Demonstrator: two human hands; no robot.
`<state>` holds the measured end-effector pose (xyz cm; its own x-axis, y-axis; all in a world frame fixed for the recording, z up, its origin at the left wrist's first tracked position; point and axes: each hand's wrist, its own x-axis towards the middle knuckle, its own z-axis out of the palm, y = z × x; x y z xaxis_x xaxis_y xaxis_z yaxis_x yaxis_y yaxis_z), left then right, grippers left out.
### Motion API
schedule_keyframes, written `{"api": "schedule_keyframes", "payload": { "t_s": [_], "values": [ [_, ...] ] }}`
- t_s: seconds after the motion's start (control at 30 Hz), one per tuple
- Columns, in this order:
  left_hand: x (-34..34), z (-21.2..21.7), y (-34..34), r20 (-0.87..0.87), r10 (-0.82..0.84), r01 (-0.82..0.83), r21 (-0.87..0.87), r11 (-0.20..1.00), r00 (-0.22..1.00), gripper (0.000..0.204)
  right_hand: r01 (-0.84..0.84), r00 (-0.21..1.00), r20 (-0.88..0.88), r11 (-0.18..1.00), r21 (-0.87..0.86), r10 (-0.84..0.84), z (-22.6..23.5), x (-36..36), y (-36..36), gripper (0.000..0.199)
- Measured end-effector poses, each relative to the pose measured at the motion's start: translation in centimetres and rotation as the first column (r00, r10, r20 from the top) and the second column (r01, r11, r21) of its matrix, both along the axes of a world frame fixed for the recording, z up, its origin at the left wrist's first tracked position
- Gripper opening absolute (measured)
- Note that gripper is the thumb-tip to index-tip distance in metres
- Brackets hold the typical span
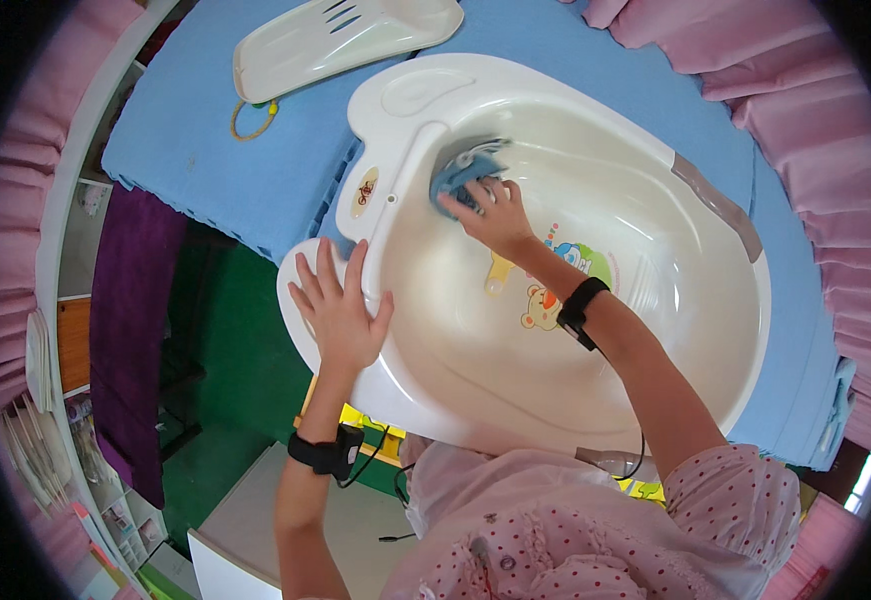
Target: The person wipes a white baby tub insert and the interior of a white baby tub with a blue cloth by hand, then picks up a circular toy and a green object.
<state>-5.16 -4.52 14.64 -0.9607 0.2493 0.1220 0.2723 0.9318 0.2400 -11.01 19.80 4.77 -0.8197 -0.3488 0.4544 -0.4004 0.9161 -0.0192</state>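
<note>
A large white baby bathtub (pixel 595 118) stands before me, with cartoon stickers on its inner floor. My right hand (pixel 495 218) reaches inside and presses a crumpled blue cloth (pixel 467 172) against the tub's upper left inner wall. Its fingers are bent over the cloth, which is partly blurred and shows some white. My left hand (pixel 345 315) rests flat on the tub's left rim, its fingers spread and holding nothing. Both wrists carry black bands.
A white bath seat with slots (pixel 355 40) lies beyond the tub on the blue covered table (pixel 195 130). Near it is a tan loop (pixel 252 122). Pink curtains (pixel 785 100) hang around. Shelves, a purple cloth (pixel 135 330) and green floor (pixel 240 370) show at left.
</note>
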Motion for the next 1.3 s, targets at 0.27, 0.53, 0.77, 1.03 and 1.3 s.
{"api": "schedule_keyframes", "payload": {
  "t_s": [0.27, 0.53, 0.77, 1.03, 1.3],
  "values": [
    [0.2, 0.7, 0.3, 0.008, -0.001, 0.002, -0.034, 0.999, 1.000, 0.058, -0.246, 0.930, 0.344, 0.911, 0.332, 0.125, -2.5, -2.1, 4.5, 0.057],
    [-0.1, 0.8, 0.3, -0.023, -0.019, 0.018, -0.045, 0.999, 1.000, 0.059, 0.008, 0.834, 0.485, 0.887, 0.462, -0.261, -3.0, -1.7, 7.6, 0.049],
    [0.7, 1.1, 0.2, -0.008, 0.001, -0.002, -0.065, 0.998, 1.000, 0.059, 0.226, 0.735, 0.438, 0.796, 0.561, -0.518, -3.5, 6.9, 18.4, 0.040],
    [1.3, 1.0, -0.4, -0.030, 0.017, -0.020, -0.103, 0.994, 0.999, 0.061, 0.564, 0.225, 0.699, 0.676, 0.475, -0.679, -4.7, 25.5, 30.3, 0.063],
    [0.8, 0.3, 0.7, -0.077, -0.013, 0.007, -0.074, 0.997, 0.997, 0.061, 0.387, -0.056, 0.956, 0.877, 0.285, -0.287, -2.2, 26.7, 24.9, 0.055]
  ]
}}
